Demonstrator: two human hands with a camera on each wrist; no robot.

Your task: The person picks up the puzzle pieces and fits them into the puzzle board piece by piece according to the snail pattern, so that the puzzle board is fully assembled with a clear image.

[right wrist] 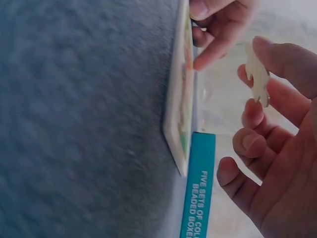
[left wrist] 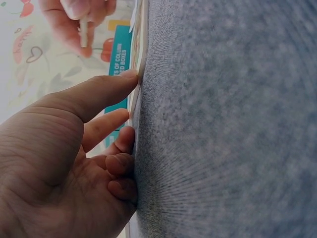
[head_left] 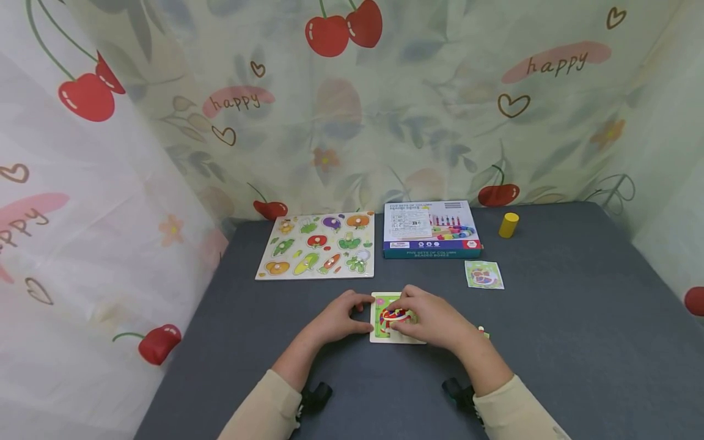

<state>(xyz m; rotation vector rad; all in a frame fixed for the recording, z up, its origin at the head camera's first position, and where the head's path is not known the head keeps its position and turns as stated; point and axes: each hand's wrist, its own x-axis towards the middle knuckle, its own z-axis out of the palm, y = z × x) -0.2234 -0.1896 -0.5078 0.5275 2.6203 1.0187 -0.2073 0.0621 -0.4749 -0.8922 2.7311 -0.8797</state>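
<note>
A small wooden picture puzzle board with a green scene lies flat on the dark table. My left hand is at its left side, thumb and index fingertip touching the edge, the other fingers folded in near the cloth. Over the board, my right hand pinches a puzzle piece between thumb and fingers. The piece's painted side shows red and other colours in the head view; its pale bare back faces the right wrist camera. In that view it is held up off the board. The right hand hides the board's right part.
Behind the hands lie a vegetable peg puzzle and a beaded-box set carton. A yellow cylinder stands at the back right, with a picture card before it. A small colourful piece peeks out beside the right forearm.
</note>
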